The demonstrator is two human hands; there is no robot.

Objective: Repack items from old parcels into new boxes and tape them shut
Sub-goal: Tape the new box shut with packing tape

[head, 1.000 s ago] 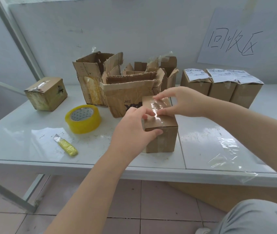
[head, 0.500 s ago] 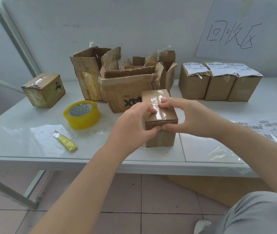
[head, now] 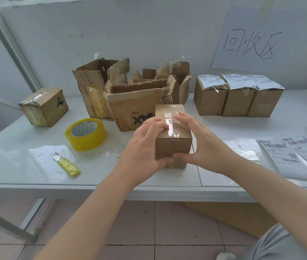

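Hands clasp the small box [head: 173, 136] at the table's [head: 27, 166] near edge: the left hand [head: 145, 145] wraps its left side, the right hand [head: 199, 141] its right, fingers curled round it and thumbs on the front face; clear tape [head: 171, 121] runs along the lid; best to press that strip flat from middle to ends and down over the front edge, so no bubbles lift. White tabletop, glossy; tape roll [head: 86, 134] and yellow cutter [head: 67, 165] lie left, torn old parcels [head: 130, 94] behind, three labelled boxes [head: 239, 96] right, loose labels [head: 295, 156] nearer; a handwritten sign [head: 250, 42] hangs on the pale wall.

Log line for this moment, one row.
step: pressing tape on box | left hand: on box | right hand: on box | tape roll: on table, idle
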